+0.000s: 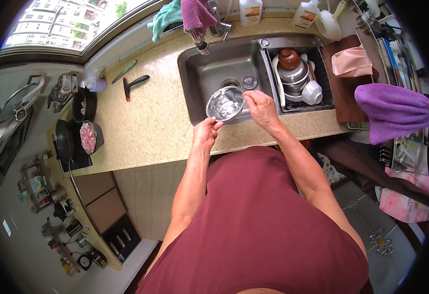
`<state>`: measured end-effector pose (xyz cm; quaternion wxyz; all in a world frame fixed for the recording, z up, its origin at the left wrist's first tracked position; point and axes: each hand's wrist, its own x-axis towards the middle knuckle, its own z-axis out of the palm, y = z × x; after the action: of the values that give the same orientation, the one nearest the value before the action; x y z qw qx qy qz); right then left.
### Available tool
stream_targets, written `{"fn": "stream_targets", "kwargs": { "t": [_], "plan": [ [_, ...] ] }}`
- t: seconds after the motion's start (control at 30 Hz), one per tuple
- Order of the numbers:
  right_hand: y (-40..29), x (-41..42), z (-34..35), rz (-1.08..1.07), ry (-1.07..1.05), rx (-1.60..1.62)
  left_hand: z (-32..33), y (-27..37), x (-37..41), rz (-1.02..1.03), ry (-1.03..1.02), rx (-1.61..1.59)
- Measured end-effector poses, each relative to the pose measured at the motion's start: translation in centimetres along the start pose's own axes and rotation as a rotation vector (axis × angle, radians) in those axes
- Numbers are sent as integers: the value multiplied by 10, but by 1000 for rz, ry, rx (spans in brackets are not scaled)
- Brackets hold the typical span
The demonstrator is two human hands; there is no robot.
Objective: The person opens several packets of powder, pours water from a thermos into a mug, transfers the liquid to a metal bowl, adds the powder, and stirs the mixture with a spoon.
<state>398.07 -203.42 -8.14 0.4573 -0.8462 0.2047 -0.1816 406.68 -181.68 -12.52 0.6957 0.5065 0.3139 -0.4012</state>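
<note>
Over the front of the stainless-steel sink (pixel 214 70), a small shiny metal bowl (pixel 225 104) is held tilted between my two hands. My left hand (pixel 206 133) pinches its near rim from below left. My right hand (pixel 261 107) grips the rim on the right side. The bowl's inside faces up and shows bright reflections; whether it holds water cannot be told. Behind the bowl, the drain (pixel 230 83) is partly hidden, and a round metal drain stopper (pixel 249 82) lies on the sink floor. The faucet head (pixel 202 47) points down over the sink's back left.
A dish rack (pixel 302 106) with stacked bowls fills the right basin. A peeler-like black-handled tool (pixel 135 84) and green-handled knife (pixel 125 71) lie on the left counter. A pot of raw meat (pixel 88 137) stands farther left. A purple towel (pixel 393 110) hangs right.
</note>
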Motion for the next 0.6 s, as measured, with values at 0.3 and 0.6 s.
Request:
{"fn": "stream_targets", "kwargs": {
  "t": [0.3,0.6],
  "plan": [
    [6,1,-12,23,-69,186,3,-3,-1,-25,-35,-21],
    [-4,6,-12,290,-214,355,3,-1,-8,204,-107,17]
  ]
}}
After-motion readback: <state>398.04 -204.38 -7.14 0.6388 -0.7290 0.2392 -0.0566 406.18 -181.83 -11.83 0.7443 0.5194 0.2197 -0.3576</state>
